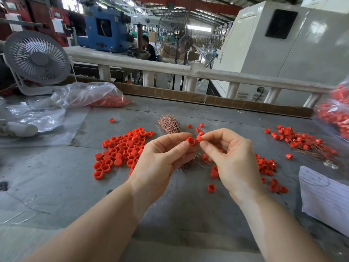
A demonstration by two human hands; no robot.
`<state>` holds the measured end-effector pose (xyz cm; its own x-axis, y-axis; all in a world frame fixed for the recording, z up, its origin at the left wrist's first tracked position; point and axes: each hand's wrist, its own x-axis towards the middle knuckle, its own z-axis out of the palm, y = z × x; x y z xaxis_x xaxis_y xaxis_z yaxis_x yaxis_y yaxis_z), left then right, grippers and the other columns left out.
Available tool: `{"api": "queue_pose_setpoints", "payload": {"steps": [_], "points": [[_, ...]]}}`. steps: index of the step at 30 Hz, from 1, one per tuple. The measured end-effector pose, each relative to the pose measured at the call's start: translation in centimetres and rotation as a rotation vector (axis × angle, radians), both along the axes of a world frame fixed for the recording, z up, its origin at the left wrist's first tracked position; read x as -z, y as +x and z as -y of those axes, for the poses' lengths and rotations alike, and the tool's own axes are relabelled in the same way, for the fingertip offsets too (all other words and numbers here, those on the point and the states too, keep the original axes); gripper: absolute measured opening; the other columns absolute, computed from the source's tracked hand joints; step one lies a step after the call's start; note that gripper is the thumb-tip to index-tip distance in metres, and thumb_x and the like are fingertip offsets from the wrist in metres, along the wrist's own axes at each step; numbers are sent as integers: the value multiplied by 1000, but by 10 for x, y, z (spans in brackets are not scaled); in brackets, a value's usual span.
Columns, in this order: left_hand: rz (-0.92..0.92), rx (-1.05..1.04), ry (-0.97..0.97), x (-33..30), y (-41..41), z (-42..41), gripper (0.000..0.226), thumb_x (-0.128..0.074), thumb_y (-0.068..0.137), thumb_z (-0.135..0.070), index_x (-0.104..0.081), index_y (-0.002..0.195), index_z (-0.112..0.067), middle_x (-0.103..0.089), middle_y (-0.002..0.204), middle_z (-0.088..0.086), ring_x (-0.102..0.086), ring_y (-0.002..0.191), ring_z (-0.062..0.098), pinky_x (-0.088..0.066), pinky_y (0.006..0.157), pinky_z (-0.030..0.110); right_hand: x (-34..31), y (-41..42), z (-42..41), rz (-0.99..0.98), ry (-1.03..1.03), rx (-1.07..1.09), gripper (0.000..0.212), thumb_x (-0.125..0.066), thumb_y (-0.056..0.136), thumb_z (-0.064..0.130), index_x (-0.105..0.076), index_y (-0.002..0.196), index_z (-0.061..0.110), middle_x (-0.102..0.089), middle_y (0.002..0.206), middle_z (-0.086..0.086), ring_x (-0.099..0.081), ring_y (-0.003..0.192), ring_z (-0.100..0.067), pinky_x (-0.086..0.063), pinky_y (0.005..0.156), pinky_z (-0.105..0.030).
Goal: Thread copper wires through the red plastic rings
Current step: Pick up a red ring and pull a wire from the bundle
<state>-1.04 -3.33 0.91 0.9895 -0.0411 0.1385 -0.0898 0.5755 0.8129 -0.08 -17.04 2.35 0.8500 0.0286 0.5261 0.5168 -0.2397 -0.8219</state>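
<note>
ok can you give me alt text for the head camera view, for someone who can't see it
Over a grey workbench, a person's left hand and right hand each pinch a small red plastic ring, held close together above a bundle of copper wires. Loose red rings lie to the left, wired rings to the right, and a white fan stands behind.

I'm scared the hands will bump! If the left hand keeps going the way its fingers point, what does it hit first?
Probably the small red plastic ring pinched by the right hand. The left hand points right, holding its own red plastic ring; the two rings nearly touch, though depth is unclear.
</note>
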Motion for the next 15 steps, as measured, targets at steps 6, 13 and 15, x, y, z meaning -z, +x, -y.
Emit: {"api": "queue_pose_setpoints", "payload": {"steps": [6, 13, 15], "points": [[-18, -5, -8, -2, 0, 0, 23, -63, 67, -7, -67, 90, -4, -73, 77, 8, -71, 72, 13, -55, 63, 19, 1, 2, 1, -110, 141, -96, 30, -66, 81, 1, -69, 69, 28, -69, 66, 5, -55, 61, -7, -46, 52, -16], [-14, -4, -7, -2, 0, 0, 24, -63, 67, -7, -67, 90, -4, -73, 78, 8, -71, 73, 13, -55, 63, 19, 0, 1, 1, -98, 114, -86, 24, -68, 81, 4, -69, 70, 25, -68, 68, 4, -58, 62, -6, -48, 55, -18], [-13, -2, -6, -2, 0, 0, 23, -63, 67, -7, -67, 90, -4, -73, 78, 8, -71, 73, 13, -55, 63, 19, -1, 0, 0, -56, 70, -56, 21, -69, 80, 4, -68, 71, 23, -70, 71, 5, -60, 63, -3, -48, 60, -17]]}}
